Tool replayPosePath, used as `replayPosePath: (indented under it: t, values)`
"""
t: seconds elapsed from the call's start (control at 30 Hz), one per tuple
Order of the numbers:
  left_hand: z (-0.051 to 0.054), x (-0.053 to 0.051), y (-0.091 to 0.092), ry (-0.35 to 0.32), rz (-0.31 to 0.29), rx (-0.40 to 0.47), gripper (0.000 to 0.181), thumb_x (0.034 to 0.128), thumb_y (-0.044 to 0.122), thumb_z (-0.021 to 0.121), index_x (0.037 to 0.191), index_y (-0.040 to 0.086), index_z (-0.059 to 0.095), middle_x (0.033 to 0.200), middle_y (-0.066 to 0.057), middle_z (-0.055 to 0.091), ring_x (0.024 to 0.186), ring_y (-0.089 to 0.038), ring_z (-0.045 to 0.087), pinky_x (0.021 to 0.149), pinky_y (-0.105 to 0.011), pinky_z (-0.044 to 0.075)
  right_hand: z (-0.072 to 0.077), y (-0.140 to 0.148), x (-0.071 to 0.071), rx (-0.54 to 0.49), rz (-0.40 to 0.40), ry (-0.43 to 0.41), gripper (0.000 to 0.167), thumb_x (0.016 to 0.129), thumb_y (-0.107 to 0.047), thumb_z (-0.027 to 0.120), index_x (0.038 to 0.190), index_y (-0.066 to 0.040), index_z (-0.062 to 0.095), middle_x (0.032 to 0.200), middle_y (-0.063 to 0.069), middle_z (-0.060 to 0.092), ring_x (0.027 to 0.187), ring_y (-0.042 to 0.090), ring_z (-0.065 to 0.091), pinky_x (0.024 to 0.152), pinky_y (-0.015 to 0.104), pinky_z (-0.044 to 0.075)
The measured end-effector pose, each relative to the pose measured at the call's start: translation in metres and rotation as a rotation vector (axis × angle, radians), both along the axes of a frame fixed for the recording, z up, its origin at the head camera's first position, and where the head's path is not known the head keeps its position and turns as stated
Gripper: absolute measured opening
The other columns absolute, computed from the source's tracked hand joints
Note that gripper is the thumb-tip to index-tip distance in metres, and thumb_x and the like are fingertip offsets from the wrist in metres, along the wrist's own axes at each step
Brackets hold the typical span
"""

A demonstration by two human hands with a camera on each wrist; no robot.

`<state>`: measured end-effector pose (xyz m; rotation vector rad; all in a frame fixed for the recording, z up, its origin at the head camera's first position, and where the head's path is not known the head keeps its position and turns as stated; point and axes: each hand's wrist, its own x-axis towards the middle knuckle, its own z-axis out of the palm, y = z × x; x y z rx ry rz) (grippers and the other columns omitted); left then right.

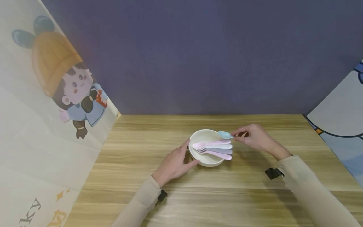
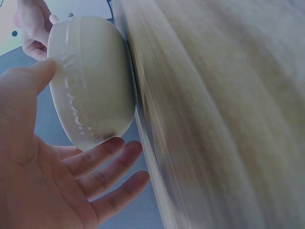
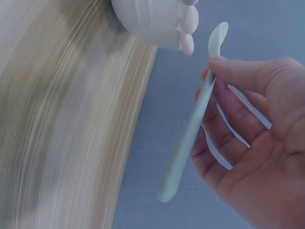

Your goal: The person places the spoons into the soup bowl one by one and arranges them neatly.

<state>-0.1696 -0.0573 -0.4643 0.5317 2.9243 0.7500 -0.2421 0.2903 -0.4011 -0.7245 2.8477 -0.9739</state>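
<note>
A white bowl (image 1: 208, 163) stands on the wooden table, and my left hand (image 1: 174, 160) holds it at its left side. The thumb lies at the near rim and the fingers at the far left wall; in the left wrist view several fingers (image 2: 107, 183) spread past its side. Inside the bowl several spoons (image 1: 215, 146), pink, white and greyish purple, lean with their handles over the right rim. My right hand (image 1: 256, 137) pinches a light blue spoon (image 1: 225, 135) near its bowl end, above the rim. In the right wrist view that spoon's handle (image 3: 183, 148) extends past the fingers.
The wooden table (image 1: 136, 135) meets a dark blue-purple wall (image 1: 184, 56) at the back. A pale panel with a cartoon figure (image 1: 80, 85) rises on the left. Another printed panel (image 1: 337, 107) stands on the right.
</note>
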Motion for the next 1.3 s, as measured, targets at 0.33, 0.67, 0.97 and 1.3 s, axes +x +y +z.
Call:
replayPosePath:
  t: [0.33,0.67,0.97,1.3]
  values:
    - [-0.001,0.000,-0.001,0.002,0.005,0.003,0.104,0.0982,0.077,0.054,0.170,0.008,0.023,0.161,-0.020,0.053,0.143,-0.038,0.058,0.117,-0.054,0.050,0.000,-0.011,-0.004,-0.010,0.028,-0.002,0.017,0.096,-0.012,0.079,0.112,-0.008,0.084,0.103,0.009,0.083,0.080,0.015,0.071,0.067,0.023,0.057]
    - [-0.001,0.002,0.000,-0.015,0.010,0.017,0.102,0.0983,0.074,0.057,0.171,0.011,0.023,0.162,-0.017,0.052,0.144,-0.037,0.057,0.117,-0.055,0.050,-0.004,-0.021,-0.007,-0.027,0.052,-0.036,0.018,0.095,-0.009,0.079,0.112,-0.006,0.084,0.103,0.010,0.082,0.081,0.017,0.071,0.067,0.023,0.056]
    - [0.000,0.002,-0.001,-0.009,0.004,0.021,0.101,0.0990,0.072,0.059,0.170,0.009,0.024,0.161,-0.020,0.052,0.143,-0.039,0.057,0.117,-0.055,0.050,-0.005,-0.034,-0.009,-0.039,0.066,-0.020,0.016,0.094,-0.011,0.080,0.109,-0.008,0.085,0.104,0.009,0.083,0.078,0.014,0.070,0.067,0.022,0.056]
    - [0.001,0.001,-0.001,-0.013,0.002,0.011,0.103,0.0984,0.074,0.057,0.171,0.009,0.022,0.161,-0.019,0.052,0.143,-0.038,0.058,0.117,-0.053,0.050,-0.008,-0.043,-0.013,-0.029,0.092,0.001,0.016,0.094,-0.011,0.081,0.110,-0.010,0.085,0.109,0.010,0.083,0.081,0.011,0.070,0.070,0.023,0.057]
